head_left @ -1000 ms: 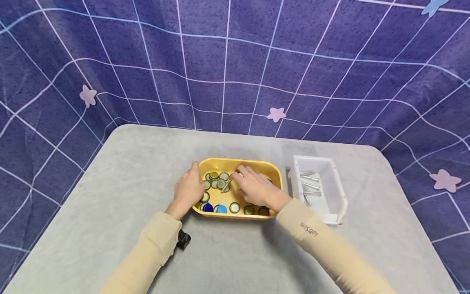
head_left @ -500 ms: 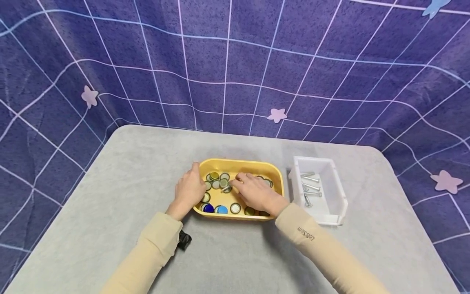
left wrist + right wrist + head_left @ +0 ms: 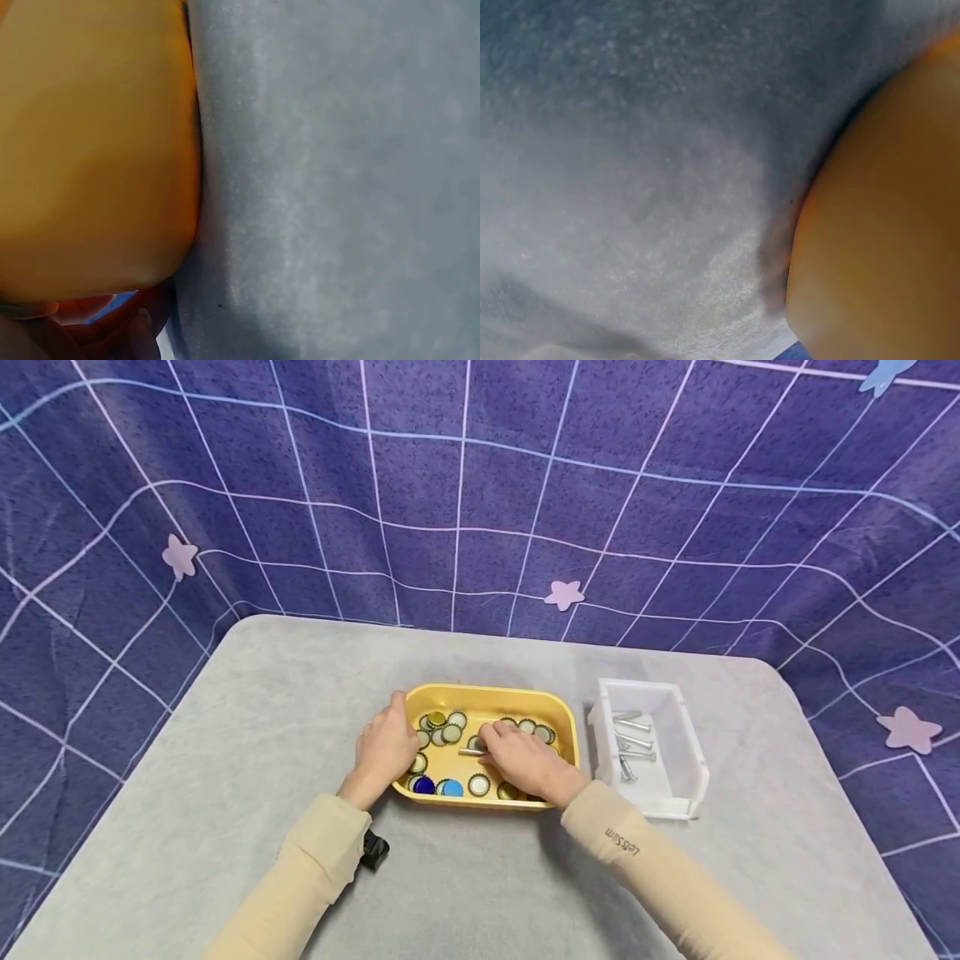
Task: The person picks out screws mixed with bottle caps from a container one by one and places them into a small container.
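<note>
A yellow, rounded tray (image 3: 517,695) holds several bottle caps, among them a dark blue cap (image 3: 424,785) and a light blue cap (image 3: 452,787). My left hand (image 3: 386,747) grips the tray's left end, with fingers over the rim. In the left wrist view, some fingers (image 3: 142,330) show beneath the yellow tray wall (image 3: 97,165). My right hand (image 3: 521,758) reaches into the tray and pinches one end of a silver screw (image 3: 471,752), which points left. The hand hides some caps under it. The right wrist view shows only the tray's outer wall (image 3: 885,225) beside the tabletop.
To the right of the tray stands a white bin (image 3: 678,752) with several silver screws (image 3: 635,742) in it. A grey cloth (image 3: 465,877) covers the table. Behind hangs a purple curtain (image 3: 480,485). A small black object (image 3: 374,849) is by the left wrist.
The right hand has shifted slightly within the tray. The screw has turned from slanted to nearly level and moved a little right, nearer the viewer. The left hand stays on the rim.
</note>
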`<state>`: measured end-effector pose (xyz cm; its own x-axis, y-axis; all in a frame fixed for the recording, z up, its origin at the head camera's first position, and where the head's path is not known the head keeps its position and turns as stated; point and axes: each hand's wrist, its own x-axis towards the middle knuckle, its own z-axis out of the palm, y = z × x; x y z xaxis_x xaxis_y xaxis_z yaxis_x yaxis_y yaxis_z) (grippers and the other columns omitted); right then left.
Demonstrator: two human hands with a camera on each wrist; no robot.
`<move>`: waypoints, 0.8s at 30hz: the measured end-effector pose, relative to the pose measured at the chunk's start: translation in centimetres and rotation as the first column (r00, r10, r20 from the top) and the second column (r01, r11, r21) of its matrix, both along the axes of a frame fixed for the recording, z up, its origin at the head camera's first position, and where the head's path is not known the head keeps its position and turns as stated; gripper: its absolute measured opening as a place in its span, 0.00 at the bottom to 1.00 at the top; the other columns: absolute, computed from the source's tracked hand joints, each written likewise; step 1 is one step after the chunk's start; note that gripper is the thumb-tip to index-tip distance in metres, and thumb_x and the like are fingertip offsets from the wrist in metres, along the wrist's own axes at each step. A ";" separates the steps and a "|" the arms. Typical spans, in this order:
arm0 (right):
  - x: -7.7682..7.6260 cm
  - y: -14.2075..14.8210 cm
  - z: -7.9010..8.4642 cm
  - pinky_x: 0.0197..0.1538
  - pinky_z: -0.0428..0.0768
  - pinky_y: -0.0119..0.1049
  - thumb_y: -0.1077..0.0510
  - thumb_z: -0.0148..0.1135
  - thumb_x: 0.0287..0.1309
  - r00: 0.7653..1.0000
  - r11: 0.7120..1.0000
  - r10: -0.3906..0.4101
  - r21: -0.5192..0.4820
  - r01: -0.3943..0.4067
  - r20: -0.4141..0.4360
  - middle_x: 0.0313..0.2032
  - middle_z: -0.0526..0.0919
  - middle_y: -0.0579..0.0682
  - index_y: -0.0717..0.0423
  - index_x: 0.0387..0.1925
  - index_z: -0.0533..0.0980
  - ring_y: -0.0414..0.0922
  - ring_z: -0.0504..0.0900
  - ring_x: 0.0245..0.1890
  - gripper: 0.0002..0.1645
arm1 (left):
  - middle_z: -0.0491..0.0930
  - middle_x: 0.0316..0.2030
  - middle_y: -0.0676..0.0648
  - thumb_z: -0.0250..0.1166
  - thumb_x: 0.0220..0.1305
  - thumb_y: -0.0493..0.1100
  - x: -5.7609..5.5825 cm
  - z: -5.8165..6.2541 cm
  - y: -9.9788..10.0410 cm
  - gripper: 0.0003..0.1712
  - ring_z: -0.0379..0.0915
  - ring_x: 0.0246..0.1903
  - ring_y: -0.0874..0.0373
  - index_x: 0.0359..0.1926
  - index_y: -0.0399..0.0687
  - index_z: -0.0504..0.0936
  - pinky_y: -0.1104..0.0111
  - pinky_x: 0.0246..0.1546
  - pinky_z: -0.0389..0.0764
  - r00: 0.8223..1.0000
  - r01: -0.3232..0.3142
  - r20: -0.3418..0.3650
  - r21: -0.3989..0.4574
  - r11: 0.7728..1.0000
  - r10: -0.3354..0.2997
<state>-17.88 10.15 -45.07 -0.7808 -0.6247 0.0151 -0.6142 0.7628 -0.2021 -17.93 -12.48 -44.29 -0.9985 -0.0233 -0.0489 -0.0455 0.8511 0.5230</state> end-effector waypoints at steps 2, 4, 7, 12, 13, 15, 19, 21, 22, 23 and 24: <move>0.1 0.0 0.1 0.28 0.75 0.39 0.48 0.55 0.70 1.000 1.000 -0.007 -0.006 0.007 0.027 0.35 0.76 0.48 0.51 0.41 0.68 0.47 0.78 0.31 0.11 | 0.81 0.39 0.37 0.57 0.59 0.35 0.0 0.0 0.0 0.32 0.79 0.30 0.42 0.65 0.41 0.62 0.57 0.25 0.77 1.000 -0.003 0.001 -0.003 1.000 0.003; 0.2 0.0 0.1 0.26 0.74 0.39 0.49 0.55 0.70 0.999 1.000 0.001 -0.011 -0.001 0.038 0.32 0.76 0.49 0.52 0.39 0.67 0.47 0.77 0.28 0.11 | 0.81 0.39 0.37 0.57 0.59 0.35 0.0 0.1 0.1 0.32 0.79 0.30 0.42 0.66 0.41 0.62 0.57 0.25 0.77 1.000 -0.003 0.002 -0.005 1.000 0.003; 0.3 0.0 0.2 0.24 0.73 0.38 0.50 0.54 0.70 0.999 1.000 0.013 -0.002 -0.012 0.045 0.30 0.75 0.49 0.53 0.38 0.66 0.48 0.77 0.25 0.12 | 0.81 0.39 0.37 0.58 0.59 0.35 0.0 0.2 0.1 0.32 0.79 0.30 0.43 0.66 0.41 0.62 0.58 0.25 0.77 1.000 -0.002 0.003 -0.009 1.000 0.002; 0.3 0.1 0.3 0.26 0.73 0.37 0.50 0.56 0.69 0.995 1.000 0.000 -0.030 0.003 0.100 0.28 0.75 0.47 0.51 0.37 0.67 0.44 0.75 0.25 0.11 | 0.81 0.39 0.37 0.58 0.59 0.35 0.0 0.1 0.0 0.33 0.79 0.30 0.43 0.66 0.41 0.62 0.57 0.25 0.77 1.000 0.001 0.004 -0.012 1.000 -0.001; 0.3 0.1 0.4 0.26 0.73 0.37 0.49 0.56 0.69 0.993 0.999 -0.009 -0.046 0.015 0.121 0.28 0.75 0.47 0.51 0.37 0.68 0.43 0.74 0.25 0.11 | 0.81 0.39 0.37 0.58 0.59 0.35 0.0 0.1 0.1 0.33 0.79 0.30 0.43 0.66 0.40 0.62 0.57 0.25 0.77 1.000 0.002 0.004 -0.011 1.000 -0.002; 0.3 0.2 0.5 0.28 0.73 0.36 0.50 0.57 0.68 0.987 0.997 -0.020 -0.075 0.032 0.158 0.28 0.76 0.46 0.51 0.37 0.69 0.42 0.73 0.26 0.10 | 0.80 0.39 0.37 0.58 0.59 0.35 0.0 0.1 0.0 0.33 0.79 0.30 0.43 0.66 0.40 0.62 0.57 0.25 0.77 1.000 0.001 0.007 -0.007 1.000 -0.001; 0.3 0.3 0.8 0.31 0.73 0.34 0.51 0.57 0.68 0.975 0.990 -0.028 -0.128 0.058 0.221 0.30 0.78 0.47 0.52 0.39 0.72 0.40 0.73 0.26 0.09 | 0.80 0.39 0.36 0.57 0.59 0.35 0.1 0.2 0.0 0.33 0.79 0.30 0.42 0.66 0.40 0.62 0.57 0.26 0.77 1.000 0.001 0.005 0.001 1.000 -0.001; 0.3 0.4 0.8 0.31 0.72 0.33 0.53 0.57 0.68 0.970 0.985 -0.026 -0.158 0.066 0.241 0.31 0.80 0.47 0.53 0.39 0.73 0.40 0.73 0.26 0.08 | 0.80 0.39 0.37 0.57 0.58 0.35 0.1 0.2 0.0 0.33 0.79 0.31 0.42 0.65 0.40 0.62 0.56 0.26 0.77 1.000 0.001 0.001 0.005 1.000 -0.001; 0.3 0.4 0.9 0.31 0.72 0.33 0.53 0.57 0.69 0.968 0.983 -0.029 -0.169 0.073 0.251 0.31 0.80 0.47 0.54 0.40 0.74 0.39 0.72 0.26 0.08 | 0.80 0.39 0.37 0.57 0.58 0.35 0.1 0.2 0.0 0.32 0.79 0.31 0.42 0.65 0.40 0.62 0.56 0.26 0.78 1.000 0.002 -0.002 0.005 1.000 -0.002; 0.4 0.5 1.0 0.31 0.71 0.32 0.54 0.57 0.68 0.966 0.980 -0.032 -0.182 0.081 0.257 0.31 0.81 0.47 0.54 0.40 0.75 0.39 0.72 0.25 0.07 | 0.80 0.39 0.37 0.57 0.58 0.35 0.1 0.2 0.1 0.32 0.79 0.30 0.42 0.65 0.40 0.62 0.57 0.26 0.77 1.000 0.003 -0.002 0.006 1.000 -0.003; 0.4 0.6 1.1 0.31 0.71 0.31 0.55 0.57 0.68 0.967 0.978 -0.032 -0.192 0.083 0.254 0.30 0.81 0.46 0.55 0.39 0.75 0.38 0.71 0.25 0.07 | 0.80 0.39 0.37 0.57 0.59 0.35 0.1 0.1 0.1 0.32 0.79 0.30 0.43 0.65 0.40 0.62 0.57 0.26 0.77 1.000 0.005 -0.002 0.006 1.000 -0.005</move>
<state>-17.45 10.74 -43.97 -0.8103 -0.5825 -0.0639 -0.4816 0.7242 -0.4935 -17.84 -12.36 -44.19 -0.9987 -0.0177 -0.0473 -0.0401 0.8480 0.5285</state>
